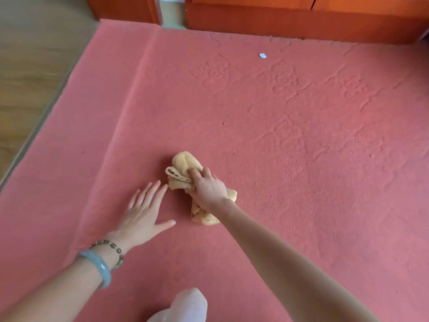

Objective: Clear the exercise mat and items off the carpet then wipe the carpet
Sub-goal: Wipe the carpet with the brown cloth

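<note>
Right hand (209, 189) grips a bunched yellow cloth (185, 162), fingers curled round its middle, pressing it onto the red carpet (290, 159). Cloth sits near the carpet's centre-front; one end sticks out past the knuckles, the other bulges out under the wrist.

Left hand (144, 212) lies flat on the carpet just beside the cloth, fingers straight and spread, thumb out, holding nothing. Fingertips near the cloth's edge; can't tell if they touch it. The left wrist carries a pale green bangle (99, 267) and a bead bracelet (111, 248).

Carpet has an embossed flower pattern. Small white scrap (262, 56) lies on it far side, well apart from the hands. Orange wood furniture (301, 17) along the far edge, wood floor (27, 66) to the left. White sock (185, 305) at the bottom.
</note>
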`<state>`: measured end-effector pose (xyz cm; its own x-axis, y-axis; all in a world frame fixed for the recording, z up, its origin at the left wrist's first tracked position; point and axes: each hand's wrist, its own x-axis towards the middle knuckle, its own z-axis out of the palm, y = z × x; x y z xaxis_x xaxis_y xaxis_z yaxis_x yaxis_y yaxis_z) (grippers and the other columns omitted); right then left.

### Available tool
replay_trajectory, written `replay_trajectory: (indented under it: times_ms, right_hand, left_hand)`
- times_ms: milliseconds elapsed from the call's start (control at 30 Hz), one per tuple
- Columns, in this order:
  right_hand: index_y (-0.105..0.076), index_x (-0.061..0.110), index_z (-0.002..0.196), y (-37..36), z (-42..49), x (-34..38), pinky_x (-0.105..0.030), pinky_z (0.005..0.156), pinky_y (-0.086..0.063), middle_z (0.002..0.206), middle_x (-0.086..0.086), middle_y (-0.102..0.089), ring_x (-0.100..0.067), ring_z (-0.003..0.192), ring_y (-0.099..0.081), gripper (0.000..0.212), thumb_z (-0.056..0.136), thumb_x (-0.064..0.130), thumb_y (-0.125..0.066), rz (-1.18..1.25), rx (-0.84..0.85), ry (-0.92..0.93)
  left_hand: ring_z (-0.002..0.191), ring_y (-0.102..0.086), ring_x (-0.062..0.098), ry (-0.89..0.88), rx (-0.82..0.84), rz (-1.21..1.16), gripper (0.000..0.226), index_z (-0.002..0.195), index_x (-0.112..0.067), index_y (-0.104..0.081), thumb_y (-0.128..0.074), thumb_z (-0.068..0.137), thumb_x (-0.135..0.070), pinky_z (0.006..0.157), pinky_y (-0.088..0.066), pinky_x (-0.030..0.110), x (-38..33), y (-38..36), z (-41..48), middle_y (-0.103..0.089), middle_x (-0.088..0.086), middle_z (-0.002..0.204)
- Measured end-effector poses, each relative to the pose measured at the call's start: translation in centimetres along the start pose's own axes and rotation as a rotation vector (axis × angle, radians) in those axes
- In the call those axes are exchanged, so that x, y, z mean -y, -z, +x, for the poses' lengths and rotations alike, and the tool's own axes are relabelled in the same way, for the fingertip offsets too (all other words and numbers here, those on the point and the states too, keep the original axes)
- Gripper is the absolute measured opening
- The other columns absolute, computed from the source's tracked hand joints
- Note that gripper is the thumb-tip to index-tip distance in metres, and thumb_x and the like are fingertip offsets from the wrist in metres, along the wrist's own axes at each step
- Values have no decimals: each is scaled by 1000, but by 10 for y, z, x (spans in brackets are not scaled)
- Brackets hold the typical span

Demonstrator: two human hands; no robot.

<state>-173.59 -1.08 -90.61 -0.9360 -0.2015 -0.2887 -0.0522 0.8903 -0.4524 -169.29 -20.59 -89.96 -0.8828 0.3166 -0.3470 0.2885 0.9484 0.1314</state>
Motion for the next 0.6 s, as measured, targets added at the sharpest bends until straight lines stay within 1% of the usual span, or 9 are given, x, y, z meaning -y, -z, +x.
replay_trajectory:
  times_ms: [67, 100, 133, 200, 267, 367, 500, 533, 600]
  right_hand:
    - [-38, 23, 134, 20, 7, -30, -38, 69, -45, 113, -10, -45, -31, 103, -52, 50, 89, 35, -56, 32, -17, -19]
    - [-38, 24, 134, 30, 8, -51, -39, 70, -48, 111, -9, -45, -31, 102, -53, 52, 87, 34, -58, 26, -46, -61]
    - [-38, 25, 134, 41, 6, -72, -40, 70, -48, 110, -9, -45, -32, 101, -54, 53, 86, 34, -59, 23, -90, -127]
    - [-38, 25, 135, 61, -5, -118, -39, 72, -47, 111, -10, -46, -34, 100, -55, 55, 85, 34, -59, 47, -188, -315]
    - [-40, 23, 135, 77, -25, -163, -40, 76, -45, 113, -14, -47, -37, 101, -55, 56, 84, 35, -61, 95, -289, -524]
    - [-42, 20, 131, 93, -62, -219, -43, 80, -44, 113, -20, -48, -43, 102, -55, 52, 84, 35, -60, 136, -417, -795]
    - [-43, 11, 121, 101, -93, -251, -48, 82, -42, 114, -28, -47, -48, 102, -53, 40, 86, 29, -55, 154, -552, -1078]
    - [-43, 10, 120, 102, -89, -250, -48, 84, -42, 114, -29, -47, -49, 103, -52, 40, 87, 28, -55, 163, -574, -1115]
    - [-42, 10, 121, 103, -65, -238, -47, 85, -41, 115, -28, -47, -49, 103, -52, 40, 87, 29, -53, 167, -590, -1107]
  left_hand:
    - [143, 14, 13, -6, -13, -23, 105, 150, -20, 8, -11, 66, -80, 117, 7, 36, 5, -3, 14, 13, -1, 157]
    - [144, 12, 14, -8, -23, -48, 104, 150, -20, 7, -17, 69, -81, 117, 7, 36, 6, -3, 23, 11, 0, 158]
    - [145, 10, 16, -8, -36, -79, 101, 150, -20, 5, -28, 75, -79, 117, 7, 36, 5, -2, 33, 9, 2, 159]
    - [146, 9, 19, -9, -55, -116, 94, 150, -20, 5, -43, 84, -67, 117, 7, 35, 2, -2, 53, 8, 4, 159]
    - [146, 8, 20, 1, -78, -150, 91, 151, -21, 3, -48, 86, -60, 117, 6, 35, -3, 2, 75, 8, 4, 159]
    - [146, 4, 22, 5, -118, -201, 91, 151, -19, -2, -52, 85, -58, 117, 2, 37, -6, 5, 104, 3, 5, 159]
    - [146, 4, 21, -19, -134, -197, 93, 151, -19, -3, -53, 84, -59, 118, 0, 39, -5, 5, 134, 2, 6, 159]
    - [146, 4, 21, -29, -128, -190, 93, 151, -19, -3, -53, 83, -59, 118, 1, 39, -4, 4, 140, 2, 7, 159]
    - [146, 3, 21, -50, -127, -167, 94, 151, -18, -6, -50, 82, -65, 118, 1, 40, -3, 0, 150, -1, 7, 159]
